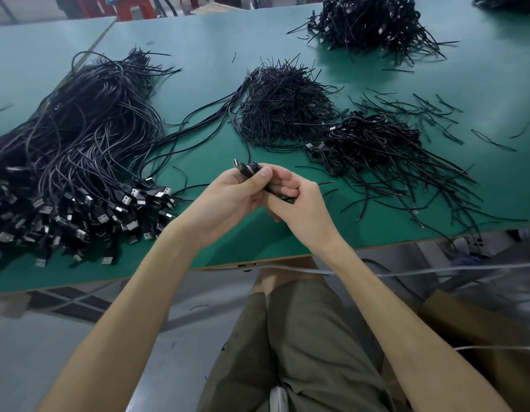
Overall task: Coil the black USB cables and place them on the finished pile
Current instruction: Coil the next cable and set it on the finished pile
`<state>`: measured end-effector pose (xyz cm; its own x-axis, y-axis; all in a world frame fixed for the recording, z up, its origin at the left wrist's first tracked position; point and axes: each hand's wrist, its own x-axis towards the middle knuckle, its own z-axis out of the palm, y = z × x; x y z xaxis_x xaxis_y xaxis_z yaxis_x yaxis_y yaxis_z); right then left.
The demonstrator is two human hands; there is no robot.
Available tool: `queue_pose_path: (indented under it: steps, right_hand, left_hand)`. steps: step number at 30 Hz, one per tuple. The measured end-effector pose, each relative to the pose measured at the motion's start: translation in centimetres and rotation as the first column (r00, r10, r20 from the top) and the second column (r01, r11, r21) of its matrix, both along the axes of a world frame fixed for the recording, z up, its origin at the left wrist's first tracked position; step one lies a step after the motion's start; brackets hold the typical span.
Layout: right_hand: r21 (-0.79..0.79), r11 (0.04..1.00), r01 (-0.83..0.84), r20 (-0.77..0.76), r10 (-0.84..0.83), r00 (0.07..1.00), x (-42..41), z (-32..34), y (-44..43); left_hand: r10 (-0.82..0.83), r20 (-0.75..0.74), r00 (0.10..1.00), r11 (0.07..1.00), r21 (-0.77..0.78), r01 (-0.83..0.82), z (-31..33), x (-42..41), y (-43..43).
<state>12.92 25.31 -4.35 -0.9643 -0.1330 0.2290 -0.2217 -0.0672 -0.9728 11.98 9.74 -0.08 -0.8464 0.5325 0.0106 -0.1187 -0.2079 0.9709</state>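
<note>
Looks like a cable-assembly workshop. Shown by a long green-matted counter (204, 49) heaped with loose black USB cables (79, 138) in bulk, a mound of short wire ties (281, 108), coiled bundles (373, 135) and another heap (373, 22) farther back; also red plastic stools (133, 8) beyond and bare grey floor (34, 352) beneath.

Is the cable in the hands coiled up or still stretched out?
Coiled: the cable sits bunched in loops between the left hand and right hand, its plug poking out above. Tied or not, cannot tell.
</note>
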Motion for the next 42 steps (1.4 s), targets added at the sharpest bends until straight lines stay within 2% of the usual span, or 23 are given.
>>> queue_pose_path:
  steps: [5,9,20,24,27,30,35,42]
  right_hand:
    - [-0.106,0.991,0.084,-0.036,-0.088,0.995,-0.4,0.4,0.6]
    - [-0.201,0.974,0.102,-0.005,-0.106,0.994,-0.2,0.7,0.3]
    - [-0.228,0.966,0.123,0.005,-0.125,0.992,-0.2,0.9,0.5]
    - [-0.245,0.967,0.074,0.047,-0.065,0.997,-0.7,0.8,1.1]
    - [-0.164,0.985,0.052,0.048,-0.044,0.998,-0.7,0.4,1.0]
    - [-0.098,0.992,0.081,0.055,-0.076,0.996,-0.8,0.2,0.6]
    - [-0.158,0.985,0.075,0.022,-0.073,0.997,-0.7,0.3,0.7]
    - [-0.171,0.976,0.134,0.024,-0.132,0.991,-0.5,0.5,0.5]
  left_hand:
    - [0.126,-0.061,0.990,0.992,-0.004,-0.126,0.2,0.3,2.7]
    - [0.113,-0.145,0.983,0.990,-0.062,-0.123,0.6,0.3,3.0]
    - [0.169,-0.150,0.974,0.979,-0.085,-0.183,0.5,0.1,3.4]
    - [0.106,-0.221,0.969,0.966,-0.208,-0.153,0.7,-0.5,3.5]
    - [0.050,-0.208,0.977,0.959,-0.265,-0.106,0.4,-0.6,2.7]
    - [0.046,-0.166,0.985,0.970,-0.228,-0.084,0.0,-0.6,1.9]
    - [0.062,-0.158,0.985,0.981,-0.174,-0.090,0.0,-0.7,1.8]
    - [0.157,-0.254,0.954,0.959,-0.191,-0.208,0.2,-0.7,2.3]
